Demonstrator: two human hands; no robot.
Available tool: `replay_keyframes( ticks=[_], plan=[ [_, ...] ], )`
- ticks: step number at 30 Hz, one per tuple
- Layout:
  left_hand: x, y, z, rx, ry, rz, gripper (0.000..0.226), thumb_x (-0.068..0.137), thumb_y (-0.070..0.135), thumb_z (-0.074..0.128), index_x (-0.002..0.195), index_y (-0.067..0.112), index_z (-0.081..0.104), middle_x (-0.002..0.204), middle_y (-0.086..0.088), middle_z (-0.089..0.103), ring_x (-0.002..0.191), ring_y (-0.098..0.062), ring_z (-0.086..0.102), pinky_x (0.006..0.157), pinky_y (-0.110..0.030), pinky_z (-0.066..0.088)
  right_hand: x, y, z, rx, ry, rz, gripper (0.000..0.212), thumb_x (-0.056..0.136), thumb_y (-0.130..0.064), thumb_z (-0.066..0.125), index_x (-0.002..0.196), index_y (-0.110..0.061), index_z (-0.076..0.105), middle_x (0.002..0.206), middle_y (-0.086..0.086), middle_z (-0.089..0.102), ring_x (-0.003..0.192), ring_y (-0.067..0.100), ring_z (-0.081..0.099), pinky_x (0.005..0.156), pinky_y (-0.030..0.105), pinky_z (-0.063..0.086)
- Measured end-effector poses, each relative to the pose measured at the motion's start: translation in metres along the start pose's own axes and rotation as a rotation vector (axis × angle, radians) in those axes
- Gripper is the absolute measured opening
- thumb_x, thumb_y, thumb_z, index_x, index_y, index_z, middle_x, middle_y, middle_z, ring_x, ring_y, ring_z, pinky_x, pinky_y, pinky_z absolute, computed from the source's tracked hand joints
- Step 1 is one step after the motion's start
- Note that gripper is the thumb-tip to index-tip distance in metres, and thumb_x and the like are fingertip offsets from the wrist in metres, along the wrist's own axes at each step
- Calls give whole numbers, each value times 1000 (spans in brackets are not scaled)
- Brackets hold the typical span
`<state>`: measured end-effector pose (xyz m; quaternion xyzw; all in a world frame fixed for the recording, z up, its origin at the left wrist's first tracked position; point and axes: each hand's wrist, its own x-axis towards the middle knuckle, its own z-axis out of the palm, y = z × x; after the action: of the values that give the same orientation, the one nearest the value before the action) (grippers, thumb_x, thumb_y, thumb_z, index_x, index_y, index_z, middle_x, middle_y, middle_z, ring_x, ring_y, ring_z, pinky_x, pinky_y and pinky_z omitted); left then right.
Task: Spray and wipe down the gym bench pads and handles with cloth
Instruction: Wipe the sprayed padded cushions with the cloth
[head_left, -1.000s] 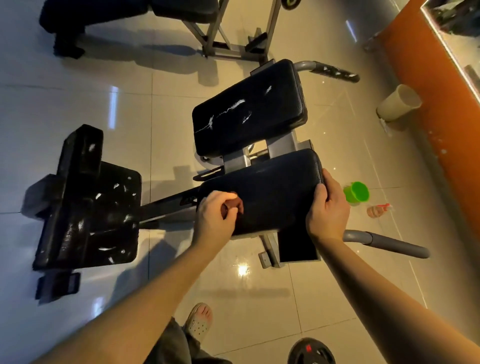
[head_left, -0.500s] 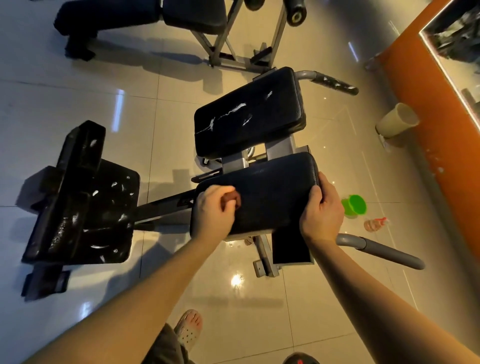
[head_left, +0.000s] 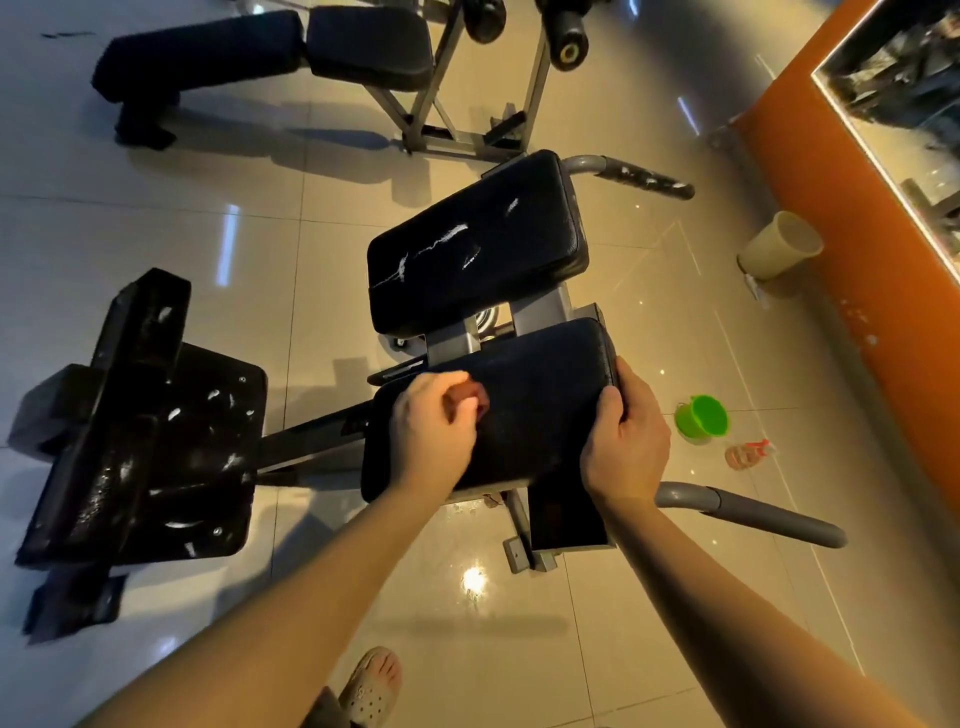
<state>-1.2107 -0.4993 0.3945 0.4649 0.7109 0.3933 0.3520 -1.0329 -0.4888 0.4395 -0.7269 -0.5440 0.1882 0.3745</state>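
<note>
Wiping the near pad (head_left: 540, 410) at mid-frame, left grip (head_left: 431, 423) clenched round a small reddish cloth (head_left: 475, 397), right grip (head_left: 626, 449) grasping the pad's right edge; upper pad (head_left: 478, 244) and both handles (head_left: 649, 181) look undone, I'd say.

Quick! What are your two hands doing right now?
Left hand: holds the cloth, on the pad.
Right hand: grips the pad's edge.

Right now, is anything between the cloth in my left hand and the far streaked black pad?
Nothing visible. The left hand grips the reddish cloth on the near black pad; only a gap over grey metal brackets precedes the white-streaked far pad.
</note>
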Motion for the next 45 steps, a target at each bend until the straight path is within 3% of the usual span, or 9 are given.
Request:
replay_keyframes(
  ticks=[6, 11, 19, 25, 31, 36, 39, 42, 45],
  plan=[
    [-22, 34, 7, -18, -191, 328, 31, 97, 21, 66, 128, 25, 67, 124, 14, 60, 119, -6, 48, 97, -17, 41, 0, 1, -1, 9, -21, -13, 37, 106, -29, 40, 139, -32, 56, 122, -17, 60, 108, 2, 53, 94, 26, 44],
    [11, -32, -26, 147, -75, 6, 28, 97, 17, 66, 125, 20, 68, 123, 5, 61, 123, -19, 54, 107, -42, 47, 0, 0, -1, -4, -19, 8, 38, 107, -31, 39, 142, -30, 54, 132, -10, 62, 112, 3, 51, 100, 30, 42],
    [3, 39, 24, 5, -155, 406, 32, 98, 19, 64, 129, 24, 67, 128, 11, 60, 123, -8, 48, 103, -20, 40, 1, 0, -1, -6, -21, -36, 42, 103, -33, 38, 141, -28, 56, 131, -8, 63, 112, 4, 56, 94, 24, 44],
    [45, 6, 10, 58, -2, 43, 23, 98, 18, 63, 120, 23, 69, 121, 3, 62, 120, -23, 56, 101, -36, 49, 1, 0, 0, -18, -20, -25, 39, 106, -32, 38, 142, -30, 54, 132, -10, 62, 112, 0, 52, 95, 22, 41],
    [24, 37, 24, 30, -161, 419, 29, 97, 21, 64, 126, 25, 68, 125, 12, 61, 121, -12, 52, 102, -25, 43, 1, 1, 0, -17, -26, -32, 43, 104, -35, 37, 143, -29, 54, 135, -9, 61, 119, 7, 55, 103, 33, 49],
    [28, -49, -13, 76, 18, -78, 26, 98, 20, 62, 123, 23, 67, 122, 3, 61, 119, -24, 56, 102, -50, 52, 1, -1, -1, -14, -31, -16, 42, 105, -36, 37, 143, -31, 52, 137, -10, 60, 118, 6, 54, 106, 36, 47],
    [20, -19, 1, 70, 65, -133, 28, 99, 19, 62, 126, 21, 67, 128, -2, 61, 123, -25, 53, 101, -39, 49, 1, -1, 0, -29, -32, -20, 45, 103, -39, 35, 144, -30, 52, 137, -8, 61, 119, 10, 56, 105, 36, 47],
    [-10, 28, 21, -4, 15, 114, 28, 98, 17, 63, 126, 21, 67, 126, 4, 60, 122, -15, 50, 93, -18, 39, 0, 0, 0, -34, -20, -30, 44, 104, -39, 35, 144, -30, 52, 136, -7, 61, 120, 12, 57, 104, 38, 50],
    [-45, 23, 11, -33, -116, 330, 30, 98, 15, 63, 127, 24, 68, 124, 12, 60, 119, -6, 48, 95, -14, 43, 0, 2, 2, -33, -13, -17, 42, 105, -38, 37, 144, -31, 52, 136, -9, 61, 120, 10, 56, 105, 39, 50]
  ],
)
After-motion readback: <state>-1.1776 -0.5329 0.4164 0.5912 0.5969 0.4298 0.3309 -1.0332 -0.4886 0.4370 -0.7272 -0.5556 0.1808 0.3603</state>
